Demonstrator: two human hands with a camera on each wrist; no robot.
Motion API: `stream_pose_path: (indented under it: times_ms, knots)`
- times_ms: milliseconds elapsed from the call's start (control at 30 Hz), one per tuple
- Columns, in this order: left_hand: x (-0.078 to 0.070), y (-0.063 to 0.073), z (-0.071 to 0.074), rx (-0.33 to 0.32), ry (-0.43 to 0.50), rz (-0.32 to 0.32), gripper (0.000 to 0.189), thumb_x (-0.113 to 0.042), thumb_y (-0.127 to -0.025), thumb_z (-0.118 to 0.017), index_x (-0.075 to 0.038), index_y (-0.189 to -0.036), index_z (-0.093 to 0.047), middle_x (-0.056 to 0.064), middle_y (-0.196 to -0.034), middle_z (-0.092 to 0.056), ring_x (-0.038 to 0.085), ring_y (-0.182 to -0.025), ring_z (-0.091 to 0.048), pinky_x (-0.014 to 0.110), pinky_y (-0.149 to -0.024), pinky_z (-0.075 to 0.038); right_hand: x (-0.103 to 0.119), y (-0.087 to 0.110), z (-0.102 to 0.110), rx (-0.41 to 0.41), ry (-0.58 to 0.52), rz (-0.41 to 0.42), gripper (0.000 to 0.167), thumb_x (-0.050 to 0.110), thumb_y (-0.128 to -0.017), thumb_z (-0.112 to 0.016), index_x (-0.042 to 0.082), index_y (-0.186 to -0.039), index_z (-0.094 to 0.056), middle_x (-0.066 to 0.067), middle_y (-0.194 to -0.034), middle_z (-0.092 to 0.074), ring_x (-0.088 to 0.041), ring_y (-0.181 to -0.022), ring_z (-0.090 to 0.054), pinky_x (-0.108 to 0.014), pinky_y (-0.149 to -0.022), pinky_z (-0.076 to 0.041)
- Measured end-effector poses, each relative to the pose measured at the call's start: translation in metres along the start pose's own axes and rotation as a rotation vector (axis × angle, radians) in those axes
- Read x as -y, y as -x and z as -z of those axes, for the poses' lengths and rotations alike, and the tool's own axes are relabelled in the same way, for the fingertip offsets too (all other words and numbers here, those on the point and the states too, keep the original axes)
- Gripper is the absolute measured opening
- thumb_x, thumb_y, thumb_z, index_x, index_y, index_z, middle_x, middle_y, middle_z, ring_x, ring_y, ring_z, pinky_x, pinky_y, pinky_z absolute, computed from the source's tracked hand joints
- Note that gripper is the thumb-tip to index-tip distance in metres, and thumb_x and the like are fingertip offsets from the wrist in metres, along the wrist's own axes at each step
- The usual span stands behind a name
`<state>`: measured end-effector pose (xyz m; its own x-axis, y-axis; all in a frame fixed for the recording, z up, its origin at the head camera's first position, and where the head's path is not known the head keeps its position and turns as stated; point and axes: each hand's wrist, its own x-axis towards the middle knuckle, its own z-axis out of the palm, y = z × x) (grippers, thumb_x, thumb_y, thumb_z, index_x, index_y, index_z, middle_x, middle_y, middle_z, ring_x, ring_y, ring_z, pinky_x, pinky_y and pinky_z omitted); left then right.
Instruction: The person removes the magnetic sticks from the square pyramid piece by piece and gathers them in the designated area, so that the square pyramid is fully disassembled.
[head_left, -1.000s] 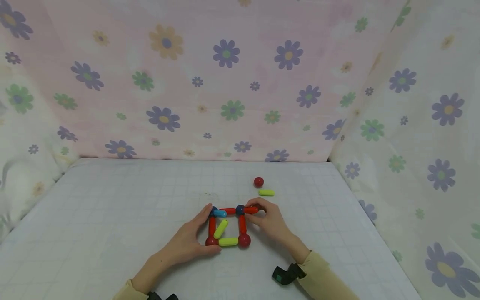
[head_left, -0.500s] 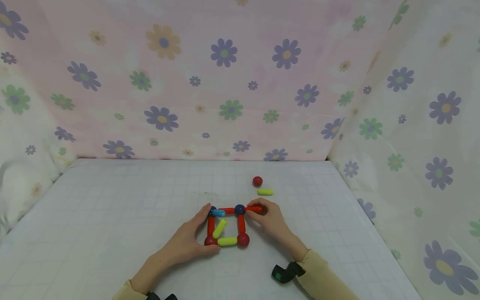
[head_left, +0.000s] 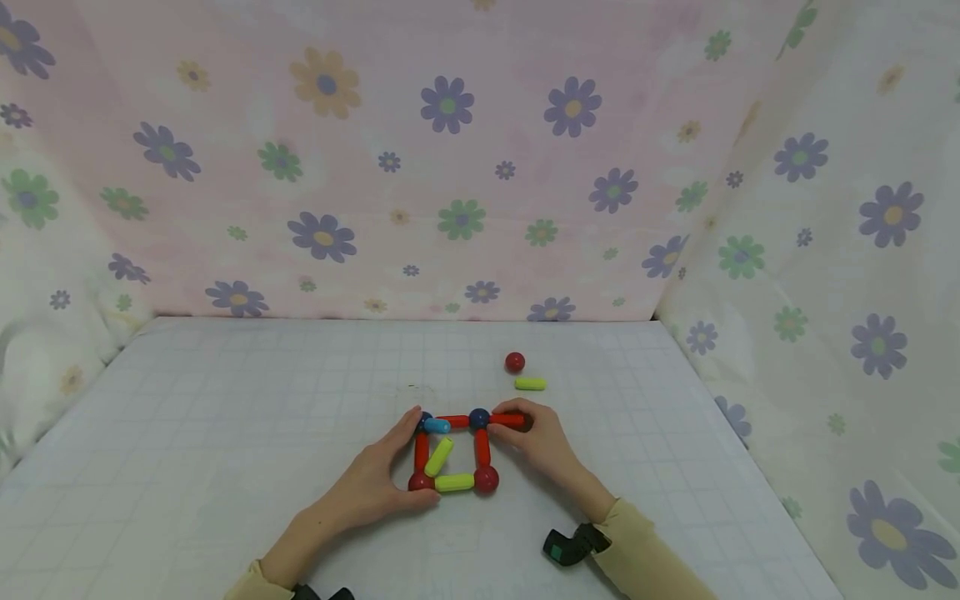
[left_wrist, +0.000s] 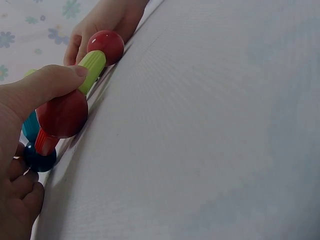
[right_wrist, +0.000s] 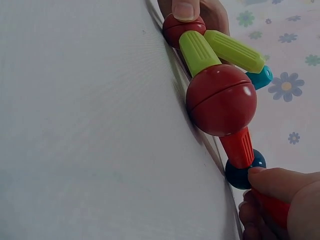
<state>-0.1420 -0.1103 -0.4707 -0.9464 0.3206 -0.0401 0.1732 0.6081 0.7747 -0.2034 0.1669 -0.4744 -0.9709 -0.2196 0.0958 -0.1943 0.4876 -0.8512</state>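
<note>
A square frame of magnetic rods and balls lies before me in the head view. It has two red balls at the front, two dark blue balls at the back, red rods and a yellow-green front rod. Another yellow-green rod and a light blue rod rise tilted from the left balls. My left hand grips the frame's left side, thumb at the front red ball, fingers by the back blue ball. My right hand pinches a red rod against the back right blue ball.
Beyond my right hand a loose red ball and a yellow-green rod lie on the white grid-patterned table cover. Flowered cloth hangs at the back and sides.
The red rod between my right fingers has turned slightly and lies more in line with the back rod. My left hand has stayed in place, and the view has shifted slightly.
</note>
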Motion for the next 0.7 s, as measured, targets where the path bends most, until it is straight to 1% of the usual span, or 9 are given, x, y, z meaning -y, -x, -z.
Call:
stream_pose_path:
  times_ms: [200,367,700]
  knots:
    - [-0.0007,0.0002,0.0,0.004,-0.006,0.006,0.111,-0.053,-0.073,-0.084,-0.024,-0.16,-0.023,-0.003,-0.165,-0.027,0.026,-0.151,-0.028,0.061,-0.115,-0.034,-0.0025,-0.0001,-0.0001,-0.001,0.021,0.001,0.021,0.017,-0.085,-0.08,0.023,-0.104,-0.074,0.008,-0.101,-0.07,-0.015,-0.098,-0.057,-0.03,-0.087,-0.049]
    - [-0.0012,0.0004,0.0,0.003,-0.003,0.009,0.11,-0.053,-0.073,-0.084,-0.024,-0.16,-0.024,-0.003,-0.165,-0.027,0.027,-0.151,-0.028,0.061,-0.114,-0.034,-0.0041,0.0,-0.0003,-0.003,0.021,0.027,0.022,0.016,-0.085,-0.08,0.022,-0.105,-0.074,0.007,-0.1,-0.07,-0.016,-0.096,-0.057,-0.028,-0.083,-0.049]
    - [-0.0001,0.0,-0.0014,-0.001,-0.004,0.01,0.111,-0.053,-0.072,-0.084,-0.025,-0.16,-0.024,-0.003,-0.165,-0.027,0.027,-0.151,-0.029,0.061,-0.114,-0.035,-0.0043,0.0005,-0.0003,-0.003,0.03,0.051,0.022,0.015,-0.085,-0.08,0.02,-0.105,-0.074,0.006,-0.099,-0.071,-0.015,-0.095,-0.058,-0.025,-0.08,-0.05]
